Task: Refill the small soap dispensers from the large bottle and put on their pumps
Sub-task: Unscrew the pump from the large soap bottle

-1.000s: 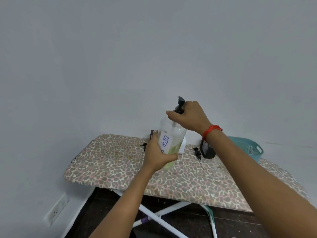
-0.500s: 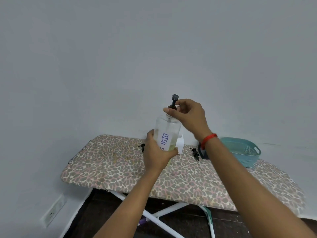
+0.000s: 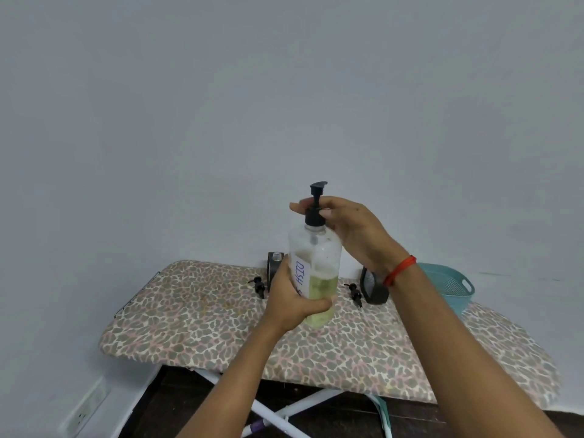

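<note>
I hold a large clear bottle (image 3: 319, 267), partly filled with yellow-green soap and labelled "DISH", upright above the board. My left hand (image 3: 292, 303) is wrapped around its lower body. My right hand (image 3: 350, 229) pinches the collar of its black pump (image 3: 315, 205). Two loose small black pumps lie on the board, one to the left (image 3: 259, 286) and one to the right (image 3: 356, 293). A small dark dispenser (image 3: 275, 270) with an uncapped neck stands behind the bottle; another dark dispenser (image 3: 374, 287) stands right of it, partly hidden by my wrist.
The ironing board (image 3: 205, 324) has a leopard-print cover and white legs. A teal basket (image 3: 450, 287) sits at its far right by the wall. A wall socket (image 3: 87, 409) is low on the left.
The bottle's pump head has turned from facing left to facing right, and my right fingers have shifted around the collar. The bottle stays in my left hand.
</note>
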